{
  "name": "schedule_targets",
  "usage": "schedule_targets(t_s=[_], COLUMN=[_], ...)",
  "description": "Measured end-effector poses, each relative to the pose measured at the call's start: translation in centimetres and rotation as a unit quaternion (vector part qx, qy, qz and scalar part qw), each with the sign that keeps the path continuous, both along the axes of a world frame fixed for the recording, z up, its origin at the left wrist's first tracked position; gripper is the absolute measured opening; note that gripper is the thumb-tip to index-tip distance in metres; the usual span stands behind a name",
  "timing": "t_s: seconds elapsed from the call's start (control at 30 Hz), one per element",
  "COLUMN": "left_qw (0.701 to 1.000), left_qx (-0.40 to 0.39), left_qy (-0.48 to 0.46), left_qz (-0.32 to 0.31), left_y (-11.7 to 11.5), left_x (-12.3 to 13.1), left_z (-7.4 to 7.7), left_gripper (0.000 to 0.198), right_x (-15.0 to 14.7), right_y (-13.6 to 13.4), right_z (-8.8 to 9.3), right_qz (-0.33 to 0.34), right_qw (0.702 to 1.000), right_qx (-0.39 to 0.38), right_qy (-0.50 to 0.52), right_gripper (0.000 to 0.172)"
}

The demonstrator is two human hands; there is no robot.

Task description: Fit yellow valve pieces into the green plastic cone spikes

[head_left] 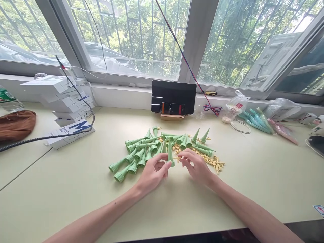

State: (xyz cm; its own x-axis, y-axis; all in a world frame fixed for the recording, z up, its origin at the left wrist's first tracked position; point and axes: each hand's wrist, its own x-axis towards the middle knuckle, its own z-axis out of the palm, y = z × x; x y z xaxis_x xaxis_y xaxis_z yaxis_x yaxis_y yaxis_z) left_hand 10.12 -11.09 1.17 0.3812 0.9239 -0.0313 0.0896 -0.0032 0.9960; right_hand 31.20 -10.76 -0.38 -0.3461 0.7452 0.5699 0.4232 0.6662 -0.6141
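My left hand [156,170] is closed on a green plastic watering spike [170,150], held upright with its pointed end up and its wide cap end low. Just to the right, my right hand [194,163] pinches a small yellow plastic valve [176,158] by the fingertips, against or very close to the spike's side. A heap of green spikes [139,154] lies beyond and left of my left hand. Behind my right hand spreads a pile of small yellow valves [216,164]. Two spikes [195,135] stand upright behind that pile, one with a yellow piece at its side.
A phone [174,108] leans on a dark tablet [174,89] at the windowsill. White boxes [72,101] are stacked at left, with a black cable [92,116] across them. A brown cloth [17,125] lies far left. Plastic bags [234,106] sit at the back right.
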Motion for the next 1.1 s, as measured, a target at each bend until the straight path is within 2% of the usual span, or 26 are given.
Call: schedule_targets(t_s=[0.47, 0.67, 1.0, 1.1], left_qw=[1.0, 0.999, 0.999, 0.999], left_qx=[0.015, 0.024, 0.039, 0.037], left_qy=[-0.005, 0.012, 0.005, 0.008], left_qz=[-0.026, -0.026, -0.033, -0.02], left_y=[0.19, 0.17, 0.13, 0.11], left_x=[-0.13, -0.23, -0.14, -0.13], left_z=[-0.87, -0.74, -0.64, -0.38], left_gripper=[0.032, 0.031, 0.029, 0.031], right_x=[-0.1, -0.05, -0.07, -0.13], right_y=[0.13, 0.13, 0.11, 0.04], right_z=[0.07, 0.28, 0.31, 0.29], right_qz=[0.004, -0.002, 0.001, -0.014], right_qw=[1.0, 1.0, 0.999, 0.999], right_qx=[-0.012, -0.012, -0.026, -0.042], right_qy=[0.002, -0.012, -0.034, -0.017], right_gripper=[0.016, 0.018, 0.033, 0.028])
